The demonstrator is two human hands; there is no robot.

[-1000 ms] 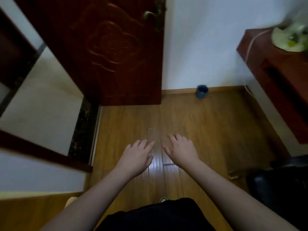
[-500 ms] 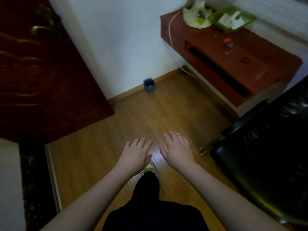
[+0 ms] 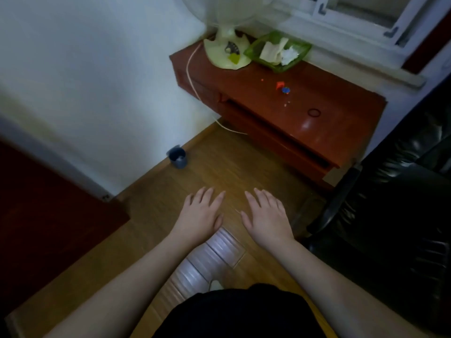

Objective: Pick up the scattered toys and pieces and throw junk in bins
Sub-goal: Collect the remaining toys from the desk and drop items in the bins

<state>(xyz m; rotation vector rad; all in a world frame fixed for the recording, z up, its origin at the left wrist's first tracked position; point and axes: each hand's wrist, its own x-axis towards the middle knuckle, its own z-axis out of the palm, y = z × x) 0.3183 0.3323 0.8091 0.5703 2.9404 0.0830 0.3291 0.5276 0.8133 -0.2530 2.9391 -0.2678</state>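
A reddish-brown desk stands at the upper right. On it lie a small red piece, a blue piece touching it, a tiny orange bit, a few pale crumbs and a dark ring. A green tray at the desk's back holds paper and tissue scraps. My left hand and my right hand hover side by side over the wooden floor, palms down, fingers straight, holding nothing.
A pale fan stands on the desk's left end, its cord trailing down to the floor. A small dark blue cup sits by the skirting. A black chair fills the right side. A dark red door is at left.
The view has swung right: the door slid off to the left, and the desk, fan and tray came fully into view. Both hands stayed flat and empty in front of me.
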